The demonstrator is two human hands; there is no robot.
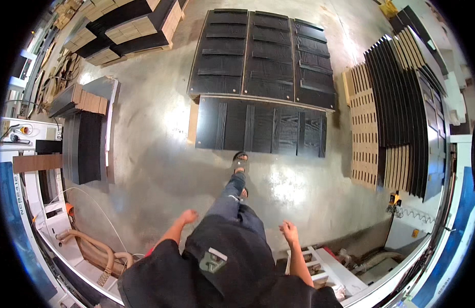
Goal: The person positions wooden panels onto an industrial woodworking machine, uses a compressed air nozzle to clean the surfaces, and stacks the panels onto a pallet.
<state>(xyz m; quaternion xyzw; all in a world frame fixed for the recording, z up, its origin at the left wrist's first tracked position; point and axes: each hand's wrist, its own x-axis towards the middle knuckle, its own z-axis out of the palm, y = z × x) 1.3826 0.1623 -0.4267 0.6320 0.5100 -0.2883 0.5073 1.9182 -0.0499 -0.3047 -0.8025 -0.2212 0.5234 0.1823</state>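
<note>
My left hand hangs beside my body with nothing in it, its fingers loosely curled and small in the picture. On the other side my right hand is raised a little from the forearm, fingers slightly apart and bare. Neither touches anything. Ahead of my feet lies a low stack of black wood-grain panels with raised strips across them. Behind it, and higher, stand black panels in three side-by-side columns, also carrying strips. One sandalled foot is at the near edge of the front stack.
To the right, black boards with slotted pale edges stand in a row. At left are a stack of dark boards and brown pieces. Board stacks occupy the far left. White machinery with a tan hose flanks me. Grey concrete floor lies between.
</note>
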